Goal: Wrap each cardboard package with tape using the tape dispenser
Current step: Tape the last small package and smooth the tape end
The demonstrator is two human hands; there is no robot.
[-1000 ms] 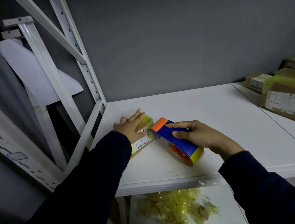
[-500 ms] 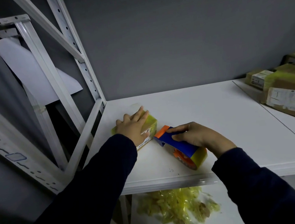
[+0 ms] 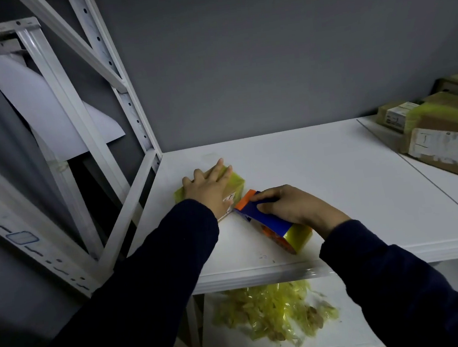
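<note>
A small cardboard package [image 3: 237, 182] covered in yellow tape lies on the white shelf [image 3: 322, 179], near its left end. My left hand [image 3: 209, 188] lies flat on top of it, fingers straight, pressing it down. My right hand [image 3: 291, 206] grips the blue and orange tape dispenser [image 3: 267, 217], which carries a roll of yellow tape [image 3: 298, 238]. The dispenser's orange front end touches the package's near right side.
Several taped cardboard packages [image 3: 447, 145] with white labels are stacked at the shelf's right end. A heap of crumpled yellow tape [image 3: 272, 311] lies on the lower shelf. The white metal rack upright [image 3: 114, 80] and its diagonal braces stand to the left.
The dispenser has dropped from the package's top to its near right side. My left hand has slid further over the package's top.
</note>
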